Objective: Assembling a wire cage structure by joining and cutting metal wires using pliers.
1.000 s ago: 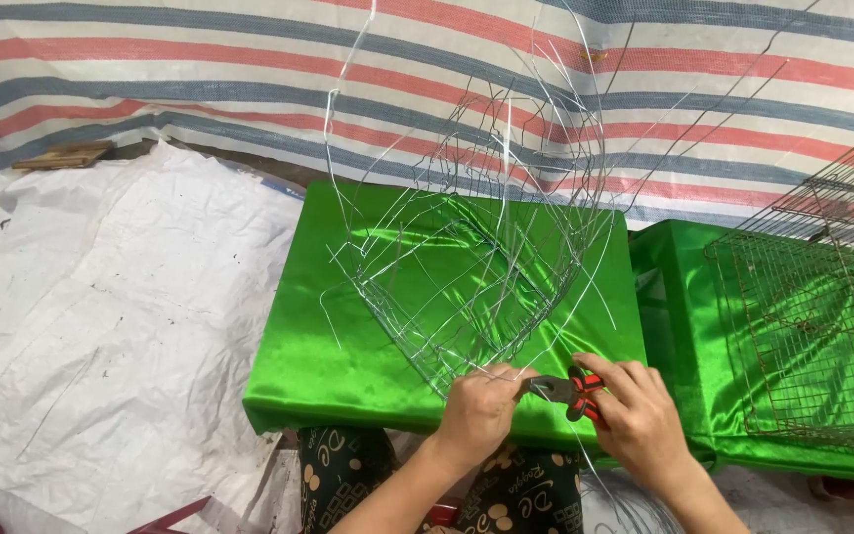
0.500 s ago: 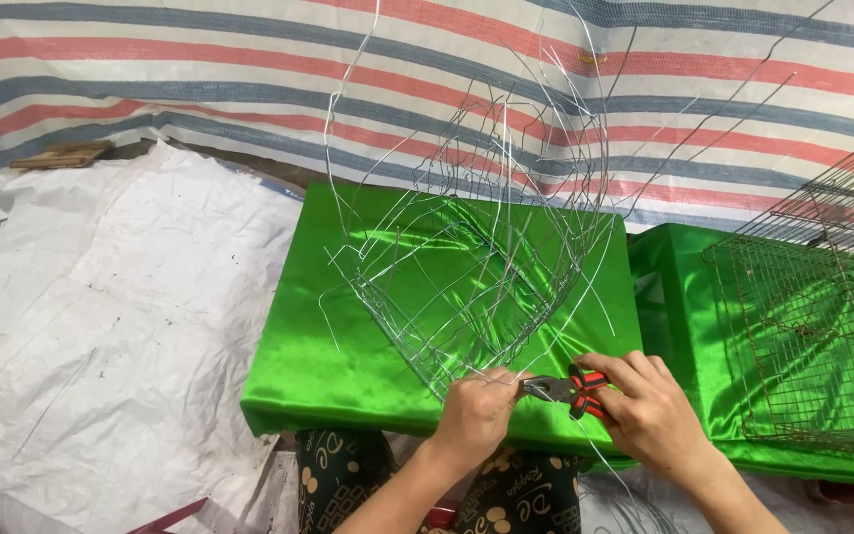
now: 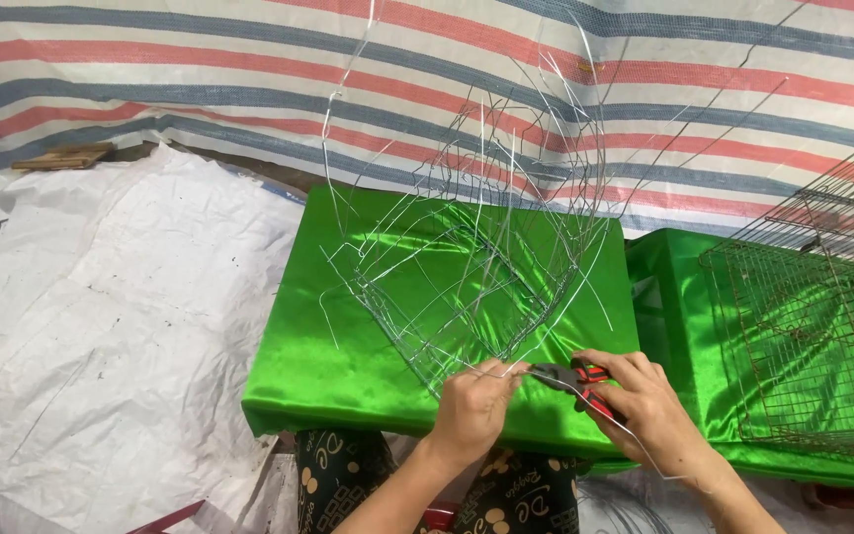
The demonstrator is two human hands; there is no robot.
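A half-made frame of thin bright wire (image 3: 467,267) stands on a bench covered in shiny green cloth (image 3: 348,346), with long loose wire ends sticking up. My left hand (image 3: 474,407) pinches a wire at the frame's near corner. My right hand (image 3: 644,405) grips red-and-black pliers (image 3: 570,378), whose jaws meet the same wire right beside my left fingers.
A finished rusty-looking wire mesh cage (image 3: 812,336) lies on a second green-covered bench at the right. White plastic sheeting (image 3: 101,326) covers the ground at the left, and a striped tarp (image 3: 249,89) hangs behind. My patterned trousers (image 3: 348,485) show below the bench edge.
Both hands stay at the frame's near corner. The pliers and my right hand have shifted slightly; the wire frame has barely moved.
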